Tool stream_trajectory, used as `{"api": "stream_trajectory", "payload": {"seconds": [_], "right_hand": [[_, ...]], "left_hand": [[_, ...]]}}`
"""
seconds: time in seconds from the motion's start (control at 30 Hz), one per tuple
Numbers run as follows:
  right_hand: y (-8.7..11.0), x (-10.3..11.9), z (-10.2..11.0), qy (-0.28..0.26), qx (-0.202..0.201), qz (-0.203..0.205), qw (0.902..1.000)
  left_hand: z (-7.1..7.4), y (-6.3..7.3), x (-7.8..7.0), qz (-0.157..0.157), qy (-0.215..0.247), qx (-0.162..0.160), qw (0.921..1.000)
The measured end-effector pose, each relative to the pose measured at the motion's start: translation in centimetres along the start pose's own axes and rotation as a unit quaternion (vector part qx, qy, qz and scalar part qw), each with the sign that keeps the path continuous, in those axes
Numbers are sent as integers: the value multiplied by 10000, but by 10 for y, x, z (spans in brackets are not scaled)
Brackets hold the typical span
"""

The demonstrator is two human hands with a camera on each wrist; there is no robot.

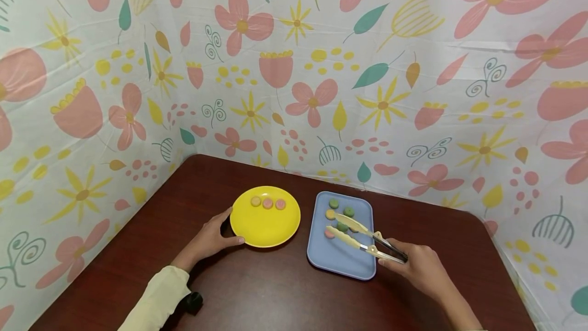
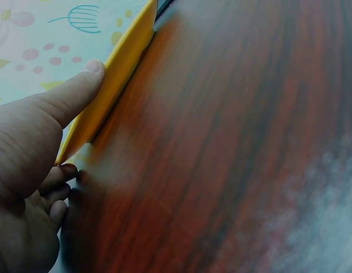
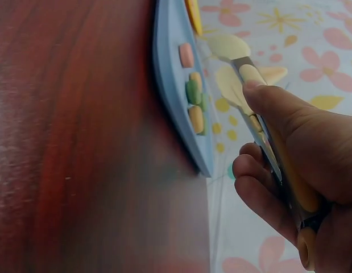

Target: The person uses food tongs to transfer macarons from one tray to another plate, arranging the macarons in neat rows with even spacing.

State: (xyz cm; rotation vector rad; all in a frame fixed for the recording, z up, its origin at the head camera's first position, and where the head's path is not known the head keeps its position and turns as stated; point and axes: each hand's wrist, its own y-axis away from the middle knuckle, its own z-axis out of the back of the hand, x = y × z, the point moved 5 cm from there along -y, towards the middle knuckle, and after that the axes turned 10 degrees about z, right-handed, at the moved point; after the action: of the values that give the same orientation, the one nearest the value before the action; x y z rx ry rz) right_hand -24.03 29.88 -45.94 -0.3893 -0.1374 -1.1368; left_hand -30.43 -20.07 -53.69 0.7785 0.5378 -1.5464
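Note:
My left hand (image 1: 209, 236) holds the left edge of a round yellow plate (image 1: 264, 229). In the left wrist view its thumb (image 2: 79, 94) lies against the plate's rim, the other fingers below. On the plate's far part, one tan macaron (image 1: 255, 201) and two pink macarons (image 1: 274, 204) sit in a row. My right hand (image 1: 420, 264) grips metal tongs (image 1: 381, 242) with cream tips, spread apart above a blue tray (image 1: 337, 264). Several macarons lie on the tray, among them a green macaron (image 1: 334, 203), a yellow macaron (image 1: 330, 214) and a pink macaron (image 1: 329, 233). The tongs partly cover others.
Plate and tray stand side by side on a dark brown wooden table (image 1: 257, 295), with a gap between them. Flower-patterned cloth (image 1: 312, 66) hangs behind the table and along its left side. A black object (image 1: 192, 302) shows at the left wrist.

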Motion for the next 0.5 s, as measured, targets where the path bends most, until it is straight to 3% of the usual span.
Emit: {"api": "stream_trajectory", "payload": {"seconds": [0.5], "right_hand": [[10,-6,-15,-109,89,77,9999]], "left_hand": [[0,0,1,94,-35,6,9999]]}}
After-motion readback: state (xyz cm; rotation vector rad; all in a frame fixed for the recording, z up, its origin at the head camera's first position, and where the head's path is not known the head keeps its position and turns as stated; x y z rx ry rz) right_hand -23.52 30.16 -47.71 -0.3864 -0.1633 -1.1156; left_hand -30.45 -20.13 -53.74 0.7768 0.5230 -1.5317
